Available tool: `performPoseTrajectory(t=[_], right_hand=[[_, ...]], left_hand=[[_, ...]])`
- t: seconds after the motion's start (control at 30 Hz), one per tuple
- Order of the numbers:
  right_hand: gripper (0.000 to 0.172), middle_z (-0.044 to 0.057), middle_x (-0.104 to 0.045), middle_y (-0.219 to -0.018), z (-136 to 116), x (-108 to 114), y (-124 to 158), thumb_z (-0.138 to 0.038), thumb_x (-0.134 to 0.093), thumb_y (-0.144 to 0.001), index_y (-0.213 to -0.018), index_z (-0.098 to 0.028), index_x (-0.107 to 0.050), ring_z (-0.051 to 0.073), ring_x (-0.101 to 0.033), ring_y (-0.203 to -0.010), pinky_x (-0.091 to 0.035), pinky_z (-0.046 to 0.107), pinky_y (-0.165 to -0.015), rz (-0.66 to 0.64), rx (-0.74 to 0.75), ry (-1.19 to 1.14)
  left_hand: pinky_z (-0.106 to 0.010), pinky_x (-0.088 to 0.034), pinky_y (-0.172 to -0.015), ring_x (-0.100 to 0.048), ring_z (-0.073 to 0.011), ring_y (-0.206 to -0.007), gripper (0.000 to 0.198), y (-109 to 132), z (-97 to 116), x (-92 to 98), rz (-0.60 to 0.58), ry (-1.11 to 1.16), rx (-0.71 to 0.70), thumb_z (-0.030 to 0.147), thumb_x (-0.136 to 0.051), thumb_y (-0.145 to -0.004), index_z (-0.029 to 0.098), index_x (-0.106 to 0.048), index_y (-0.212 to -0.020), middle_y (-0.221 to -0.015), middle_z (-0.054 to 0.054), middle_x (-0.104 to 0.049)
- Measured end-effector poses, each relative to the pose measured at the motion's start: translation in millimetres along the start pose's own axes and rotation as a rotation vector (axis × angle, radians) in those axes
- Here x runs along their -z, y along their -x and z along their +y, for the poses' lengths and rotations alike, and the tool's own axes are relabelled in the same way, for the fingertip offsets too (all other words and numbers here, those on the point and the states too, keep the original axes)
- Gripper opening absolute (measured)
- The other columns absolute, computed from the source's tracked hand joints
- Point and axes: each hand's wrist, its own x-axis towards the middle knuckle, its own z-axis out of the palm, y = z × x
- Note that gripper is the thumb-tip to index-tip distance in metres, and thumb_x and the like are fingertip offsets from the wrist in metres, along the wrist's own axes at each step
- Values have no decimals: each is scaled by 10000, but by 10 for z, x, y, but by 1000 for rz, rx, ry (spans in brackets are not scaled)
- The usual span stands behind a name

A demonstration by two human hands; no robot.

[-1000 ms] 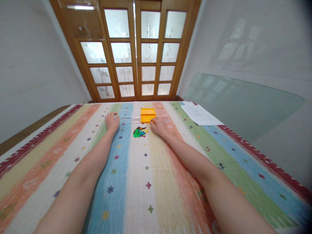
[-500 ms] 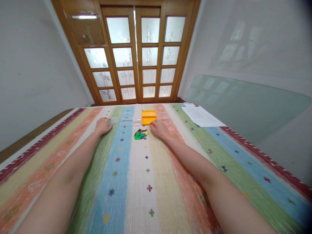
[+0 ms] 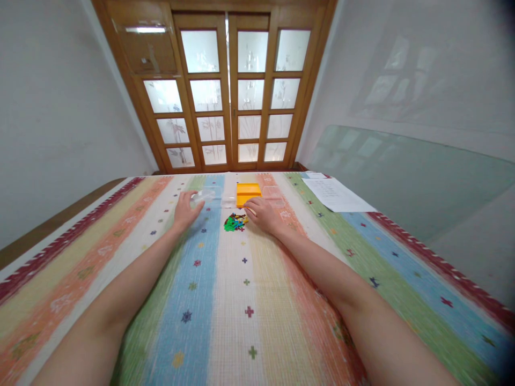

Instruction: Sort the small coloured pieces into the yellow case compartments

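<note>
My left hand reaches far out over the striped cloth and grips a small clear plastic container at its fingertips. To the right, my right hand rests curled on the cloth, its fingers touching the near edge of an orange tray. A small heap of coloured pieces, mostly green with some yellow and blue, lies between the two hands, closer to the right one. What, if anything, the right fingers pinch is too small to make out.
A striped cloth covers the table. White printed sheets lie at the far right. Faint clear trays sit beside the orange one. Wooden glass-paned doors stand behind, and a glass pane leans on the right wall.
My left hand swung out left with the clear container, then came back right toward the trays. My right hand stayed at the orange tray's edge.
</note>
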Motion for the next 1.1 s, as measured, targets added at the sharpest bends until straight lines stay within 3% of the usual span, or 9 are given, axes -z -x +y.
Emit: performPoseTrajectory(t=[0.13, 0.3, 0.53, 0.77, 0.87, 0.97, 1.1], right_hand=[[341, 136, -708, -1282, -163, 71, -19, -428, -537, -1076, -1305, -252, -717, 311, -605, -1205, -452, 470, -1075, -31, 99, -20], [315, 135, -744, -1188, -229, 77, -10, -424, -544, -1063, -1219, -240, -747, 295, -642, -1099, -476, 445, -1016, -163, 199, 7], [289, 113, -760, -1019, -270, -71, -5, -311, -477, -1081, -1119, -213, -746, 248, -663, -942, -482, 362, -901, -136, 131, 61], [367, 109, -754, -938, -112, -69, 1, -307, -386, -1093, -1064, -180, -729, 233, -677, -849, -463, 317, -792, 117, -100, 45], [395, 100, -759, -918, -28, -77, -1, -358, -373, -1110, -1051, -187, -724, 227, -684, -802, -447, 302, -733, 195, -203, 20], [417, 81, -750, -855, 13, -96, -9, -401, -369, -1119, -1033, -201, -725, 222, -674, -751, -428, 293, -690, 217, -270, -14], [440, 76, -751, -877, 4, -89, -17, -467, -378, -1119, -1023, -218, -727, 221, -668, -760, -421, 288, -675, 221, -285, -87]], left_hand=[[-389, -518, -1075, -661, -260, -1178, 391, 253, 535, -185, -331, 158, -167, 430, -696, -939, 218, -674, -1266, -1275, -88, -696], [-366, -544, -991, -686, -245, -1132, 391, 522, 908, -325, -345, 268, -159, 501, -678, -960, 245, -689, -1255, -1246, -94, -718], [-400, -561, -916, -690, -246, -1014, 405, 614, 1007, -231, -271, 246, -20, 482, -726, -918, 245, -651, -1239, -1180, -111, -698], [-475, -484, -1115, -636, -287, -1236, 833, 717, 1148, -282, -281, 441, -168, 327, -795, -823, 247, -420, -1563, -1411, -141, -620], [-496, -416, -1195, -572, -286, -1345, 735, 666, 1112, -261, -278, 518, -265, 222, -703, -841, 265, -466, -1535, -1465, -119, -594], [-486, -420, -1192, -584, -272, -1310, 538, 601, 1027, -235, -335, 581, -357, 144, -632, -805, 260, -625, -1330, -1373, -94, -639], [-463, -485, -1118, -629, -261, -1206, 502, 509, 886, -256, -400, 703, -289, 120, -589, -732, 249, -664, -1211, -1259, -78, -675]])
